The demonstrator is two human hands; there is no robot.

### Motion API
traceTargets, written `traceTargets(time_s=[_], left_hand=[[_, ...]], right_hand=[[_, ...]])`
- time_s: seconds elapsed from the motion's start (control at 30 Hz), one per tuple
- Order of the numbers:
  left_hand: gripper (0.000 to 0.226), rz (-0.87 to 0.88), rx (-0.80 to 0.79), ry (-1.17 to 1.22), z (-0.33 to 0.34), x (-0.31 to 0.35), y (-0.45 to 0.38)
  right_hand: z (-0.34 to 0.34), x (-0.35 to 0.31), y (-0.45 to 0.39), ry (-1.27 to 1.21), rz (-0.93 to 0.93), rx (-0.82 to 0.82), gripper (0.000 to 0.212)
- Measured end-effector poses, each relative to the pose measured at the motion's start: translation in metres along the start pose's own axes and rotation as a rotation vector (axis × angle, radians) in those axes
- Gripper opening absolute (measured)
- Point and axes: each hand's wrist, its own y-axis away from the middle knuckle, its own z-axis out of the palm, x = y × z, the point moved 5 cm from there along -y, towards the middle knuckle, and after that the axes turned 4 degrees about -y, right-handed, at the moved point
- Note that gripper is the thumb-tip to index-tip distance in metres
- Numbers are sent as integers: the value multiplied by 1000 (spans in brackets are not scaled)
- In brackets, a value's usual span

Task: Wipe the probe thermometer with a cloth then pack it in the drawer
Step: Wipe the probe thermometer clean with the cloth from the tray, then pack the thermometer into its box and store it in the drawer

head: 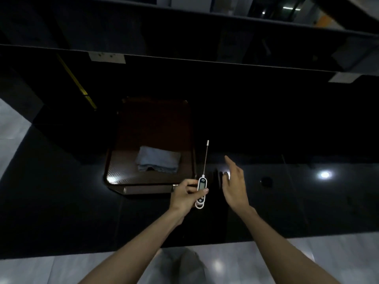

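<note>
A glossy black counter [287, 201] is filling most of the view — a ceiling light is glaring off it as a bright spot [325, 174]. Pale grey floor tiles [266, 261] are showing along the near edge and at left. Dark shelving [184, 37] is looming behind — the room is lying dim.

Left hand [187, 196] clenched in a grip, right hand [233, 184] spread, empty.
</note>
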Motion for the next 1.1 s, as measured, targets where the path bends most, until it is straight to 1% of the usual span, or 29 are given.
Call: traceTargets(time_s=[0.13,0.3,0.47,0.6,0.67,0.77,0.87,0.93,1.0,1.1], left_hand=[[34,3,89,-221,47,-11,-6],[36,-10,176,-383,84,-18,-2],[31,-27,254,-605,84,-20,3],[35,-60,335,-682,78,-21,8],[38,-48,341,-702,76,-22,9],[39,26,307,-701,70,-23,11],[31,176,268,-656,51,-26,17],[24,296,274,-669,28,-31,25],[21,401,301,-744,-3,-37,36],[27,504,351,-883,-55,-49,57]], right_hand=[[-25,28,17,69,1,-39,54],[-39,56,33,93,2,-107,53],[-41,66,39,124,-27,-147,52],[-36,64,43,209,-98,-144,50],[-34,63,45,242,-107,-138,50],[-30,55,51,273,-116,-121,49],[-23,42,59,299,-134,-96,48],[-16,31,67,318,-152,-79,48],[-4,18,78,342,-175,-76,47],[26,-5,101,349,-213,-91,48]])
